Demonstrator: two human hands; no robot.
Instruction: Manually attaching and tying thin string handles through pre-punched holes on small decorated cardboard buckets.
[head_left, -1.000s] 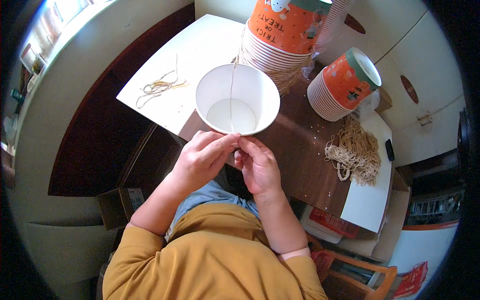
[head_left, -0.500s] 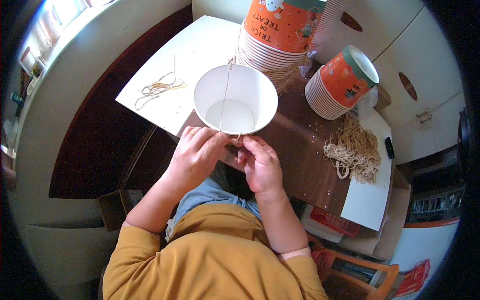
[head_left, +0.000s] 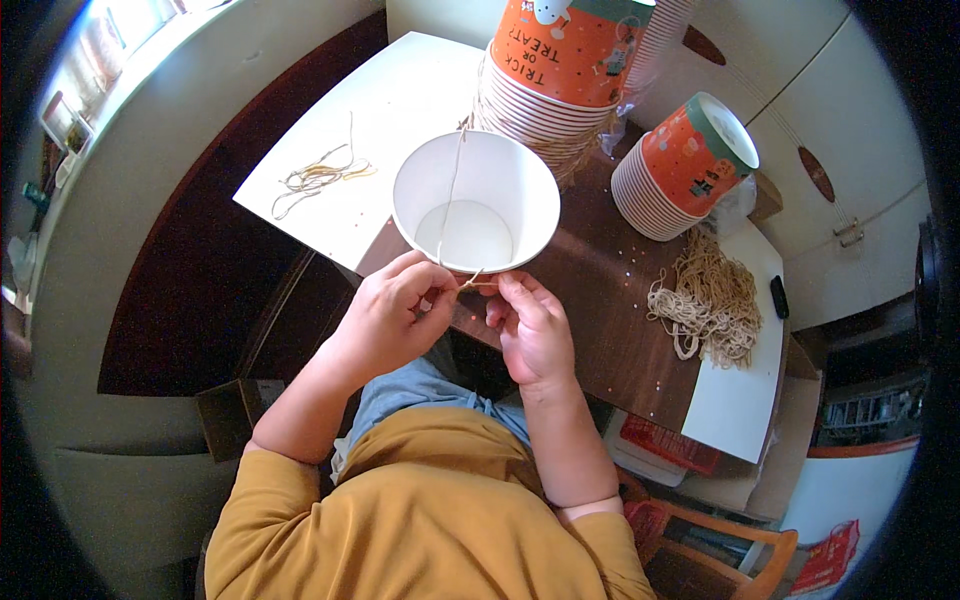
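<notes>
A white-lined paper bucket (head_left: 478, 205) stands at the table's near edge, its mouth facing up toward me. Across the opening runs a thin beige string (head_left: 452, 195), tied at the far rim and coming down over the near rim. Just outside that near rim, my left hand (head_left: 398, 305) pinches the string close to a small knot. My right hand (head_left: 530, 318) grips a short stretch of the same string to the right of the knot, thumb against the fingers. The string is drawn fairly straight between both hands.
Behind the bucket rises a tall stack of orange printed buckets (head_left: 555, 60); a shorter stack (head_left: 680, 170) stands to its right. A heap of beige strings (head_left: 710, 300) lies at right, near a black object (head_left: 779, 296). Several loose strings (head_left: 320, 180) rest on the white board at left.
My hands have moved slightly apart, and more string and the knot now show between them. The bucket has shifted a little to the right.
</notes>
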